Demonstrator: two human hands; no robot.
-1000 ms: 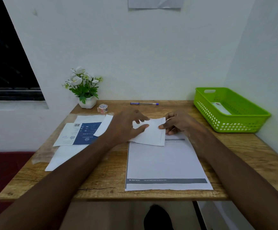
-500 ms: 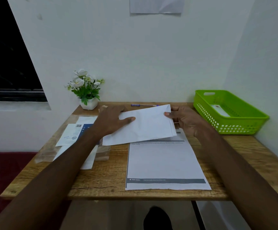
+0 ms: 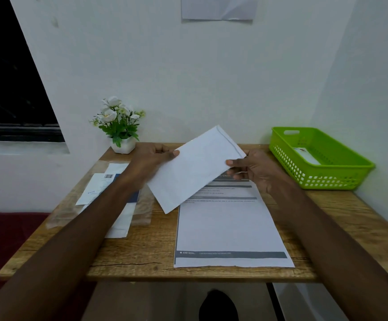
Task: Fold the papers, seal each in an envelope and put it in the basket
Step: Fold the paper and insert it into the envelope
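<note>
I hold a white envelope [image 3: 195,167] tilted in the air above the wooden table [image 3: 146,251]. My left hand [image 3: 151,158] grips its left edge and my right hand [image 3: 255,170] pinches its right edge. Under it a printed paper sheet [image 3: 227,228] lies flat on the table. The green basket [image 3: 322,179] stands at the right with one envelope [image 3: 306,156] inside.
A stack of envelopes and a blue-and-white printed one in clear wrapping [image 3: 109,188] lies at the left, partly hidden by my left arm. A potted white flower [image 3: 119,126] stands at the back left. White walls close off the back and right.
Both hands lifted the envelope off the table and rotated it, so its right end now points up and away. The camera view tipped slightly downward.
</note>
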